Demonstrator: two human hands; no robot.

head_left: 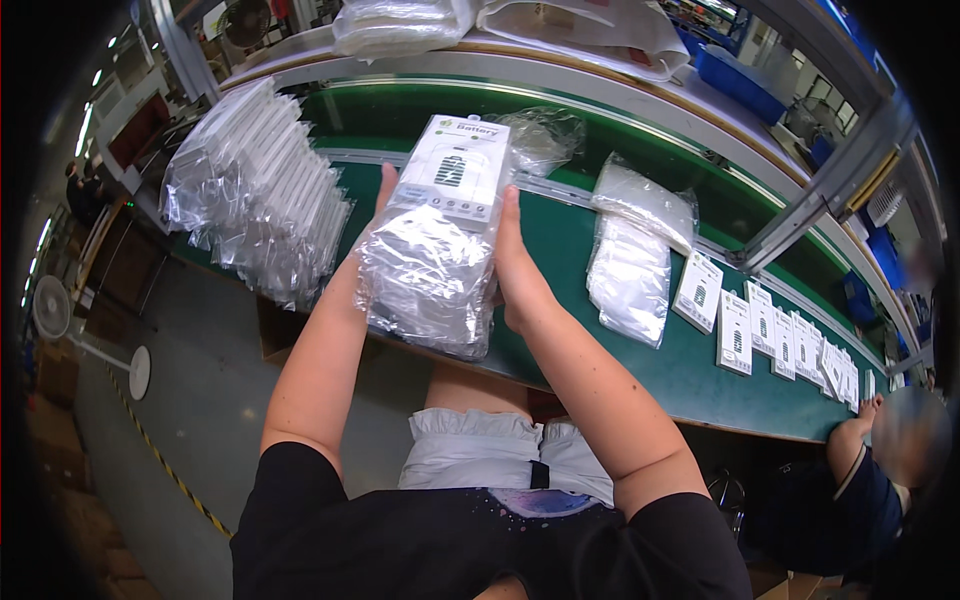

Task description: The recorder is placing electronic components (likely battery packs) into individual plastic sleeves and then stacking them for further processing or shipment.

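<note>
Between my two hands stands a stack of bagged white boxes (446, 170), with dark green pictures on the top box and loose clear plastic crumpled toward me. My left hand (380, 212) presses its left side, and my right hand (509, 245) presses its right side. Both thumbs point up along the edges; the other fingers are mostly hidden. To the left leans a large pile of bagged boxes (255, 180). Right of my right hand lie flat clear plastic bags (632, 270) on the green bench (570, 335).
A row of unbagged white boxes (735, 333) runs along the bench to the right, toward a co-worker's hand (872, 408). Crumpled clear plastic (545, 138) lies behind the stack. A metal-framed shelf (570, 68) with plastic packs spans the back, with a blue bin (740, 85).
</note>
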